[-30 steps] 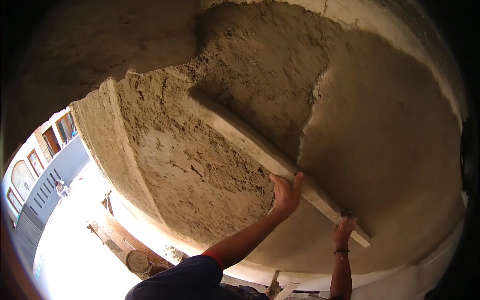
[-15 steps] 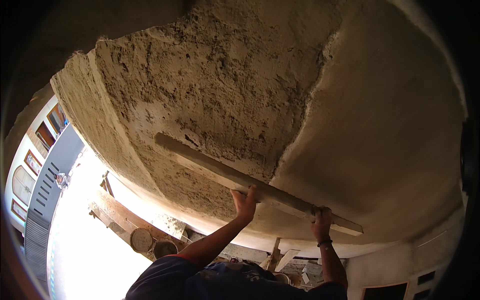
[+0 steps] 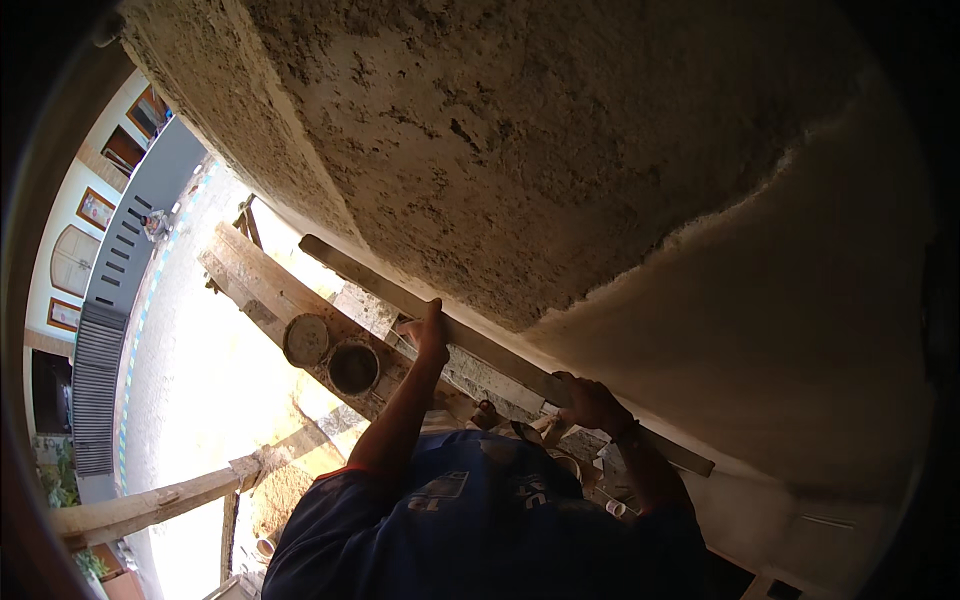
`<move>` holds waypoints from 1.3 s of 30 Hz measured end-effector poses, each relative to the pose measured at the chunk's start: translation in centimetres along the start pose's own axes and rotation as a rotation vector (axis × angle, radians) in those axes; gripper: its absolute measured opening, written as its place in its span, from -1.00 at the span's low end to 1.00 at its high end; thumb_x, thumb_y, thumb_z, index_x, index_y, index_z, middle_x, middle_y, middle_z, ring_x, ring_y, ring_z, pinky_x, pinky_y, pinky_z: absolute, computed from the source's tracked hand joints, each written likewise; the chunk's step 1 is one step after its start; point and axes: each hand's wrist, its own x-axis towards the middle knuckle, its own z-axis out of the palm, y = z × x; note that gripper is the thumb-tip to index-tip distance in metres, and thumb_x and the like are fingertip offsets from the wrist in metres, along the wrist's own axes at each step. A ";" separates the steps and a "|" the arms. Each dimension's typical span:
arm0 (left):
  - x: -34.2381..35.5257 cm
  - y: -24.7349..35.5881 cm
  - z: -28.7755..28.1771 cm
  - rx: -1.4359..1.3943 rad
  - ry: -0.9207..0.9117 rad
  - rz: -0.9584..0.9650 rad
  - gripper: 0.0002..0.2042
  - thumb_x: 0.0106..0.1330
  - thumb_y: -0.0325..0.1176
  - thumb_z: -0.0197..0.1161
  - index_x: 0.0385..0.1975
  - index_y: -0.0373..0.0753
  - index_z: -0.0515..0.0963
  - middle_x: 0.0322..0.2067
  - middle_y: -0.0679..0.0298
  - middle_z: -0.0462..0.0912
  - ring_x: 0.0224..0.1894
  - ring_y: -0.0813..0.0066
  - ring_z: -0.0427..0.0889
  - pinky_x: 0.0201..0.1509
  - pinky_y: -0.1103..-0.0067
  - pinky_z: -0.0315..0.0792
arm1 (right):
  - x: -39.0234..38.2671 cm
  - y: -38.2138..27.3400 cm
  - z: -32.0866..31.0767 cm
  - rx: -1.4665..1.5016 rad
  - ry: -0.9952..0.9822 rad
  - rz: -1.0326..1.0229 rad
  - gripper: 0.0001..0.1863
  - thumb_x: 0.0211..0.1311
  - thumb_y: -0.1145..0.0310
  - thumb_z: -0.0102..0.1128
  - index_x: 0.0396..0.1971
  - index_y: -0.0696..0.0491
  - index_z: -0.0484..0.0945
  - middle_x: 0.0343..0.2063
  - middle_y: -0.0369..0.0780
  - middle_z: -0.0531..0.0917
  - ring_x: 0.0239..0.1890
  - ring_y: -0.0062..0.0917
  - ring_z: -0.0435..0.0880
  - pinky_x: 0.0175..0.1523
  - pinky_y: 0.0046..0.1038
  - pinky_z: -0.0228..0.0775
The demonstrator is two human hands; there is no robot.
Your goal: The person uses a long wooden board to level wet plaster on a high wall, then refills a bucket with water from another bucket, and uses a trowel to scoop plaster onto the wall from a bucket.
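Note:
A long straightedge [image 3: 492,355], a flat bar of wood or metal, slants across the view below the lower edge of the plastered wall [image 3: 480,140]. My left hand [image 3: 431,335] grips it near its middle, thumb and fingers wrapped round it. Farther right, my right hand [image 3: 592,402] is closed over the bar, a dark band at its wrist. The wall is rough and pitted on the left and middle. A ragged edge divides that from a smooth, shaded surface [image 3: 730,310] on the right. Whether the bar touches the wall is hard to tell.
On the wooden scaffold plank [image 3: 262,285] to the left stand two buckets, a pale one [image 3: 306,340] and a dark one [image 3: 353,367]. A thick beam [image 3: 170,500] crosses at lower left. Far below, a person [image 3: 155,225] is by a grey wall [image 3: 140,205].
The straightedge has come down off the rough plaster to the wall's lower edge, both hands still on it. The view has tilted downward, showing more of the scaffold and my shirt.

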 end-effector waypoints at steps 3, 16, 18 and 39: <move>5.6 -3.0 -2.1 0.231 0.140 -0.257 -0.15 0.02 -0.16 0.44 0.12 -0.51 0.00 0.00 -0.13 0.41 -0.09 0.10 0.52 -0.04 0.34 0.48 | 2.1 -5.6 -3.2 0.086 -0.214 0.097 -0.33 -0.08 0.31 0.17 0.13 0.15 0.28 -0.46 0.13 0.61 -0.28 -0.01 0.64 -0.20 -0.11 0.49; 1.1 -4.8 -5.0 -0.413 0.140 -0.302 -0.55 0.09 -0.35 0.31 -0.09 -0.42 0.30 -0.27 0.06 0.51 -0.30 0.22 0.58 -0.24 0.30 0.54 | 1.7 1.1 1.5 -0.266 0.048 -0.122 -0.32 0.01 0.25 0.26 0.21 0.00 0.32 -0.15 -0.08 0.56 -0.07 -0.18 0.54 0.05 -0.16 0.32; 0.4 -3.3 -6.2 -0.398 0.038 -0.087 -0.70 0.10 -0.37 0.27 -0.25 -0.35 0.36 -0.46 0.14 0.52 -0.44 0.32 0.57 -0.33 0.38 0.54 | 2.3 1.6 2.9 -0.248 0.097 -0.145 -0.30 -0.01 0.23 0.29 0.21 0.01 0.32 -0.13 -0.10 0.55 -0.05 -0.20 0.52 0.06 -0.15 0.31; 13.8 14.2 -20.2 -0.276 0.019 0.630 -0.71 0.10 -0.55 0.25 -0.14 -0.36 0.51 -0.33 0.24 0.59 -0.29 0.44 0.59 -0.21 0.55 0.51 | -1.7 14.5 14.7 0.110 0.025 0.253 -0.81 0.12 0.42 0.12 -0.36 0.19 0.64 -0.58 -0.12 0.65 -0.56 -0.40 0.69 -0.47 -0.40 0.54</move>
